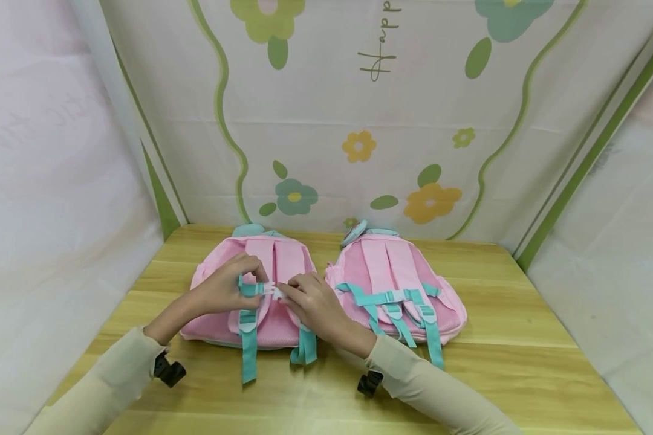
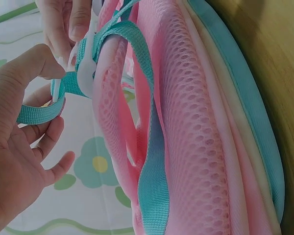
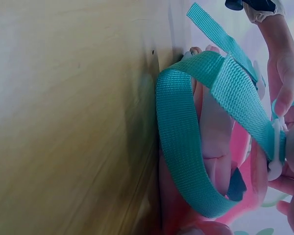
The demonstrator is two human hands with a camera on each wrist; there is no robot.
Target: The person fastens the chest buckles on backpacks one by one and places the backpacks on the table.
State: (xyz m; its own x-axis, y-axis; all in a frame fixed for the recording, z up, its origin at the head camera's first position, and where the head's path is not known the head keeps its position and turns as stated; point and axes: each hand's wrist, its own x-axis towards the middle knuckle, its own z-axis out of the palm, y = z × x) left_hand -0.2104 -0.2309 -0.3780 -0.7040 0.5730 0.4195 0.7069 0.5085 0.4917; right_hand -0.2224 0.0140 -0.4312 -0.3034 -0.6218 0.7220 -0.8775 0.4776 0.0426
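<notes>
A pink backpack (image 1: 274, 337) lies on the table with its shoulder straps facing up. Over its middle, both hands meet at a white plastic buckle (image 1: 272, 291) on a teal chest strap (image 1: 248, 289). My left hand (image 1: 233, 283) pinches the strap and buckle end between thumb and fingers; the webbing loops through that hand in the left wrist view. From the other side my right hand (image 1: 320, 304) pinches the buckle's other end, its fingertips partly covering it. Whether the two halves are locked cannot be told. Teal adjuster straps (image 1: 248, 356) hang off the backpack's lower edge.
To the right lies a second pink backpack (image 1: 450, 311), its teal chest strap (image 1: 378, 298) running across both shoulder straps through a white buckle. Both bags rest on a wooden table (image 1: 522, 338). Flower-printed fabric (image 1: 315, 90) rises behind and at the sides.
</notes>
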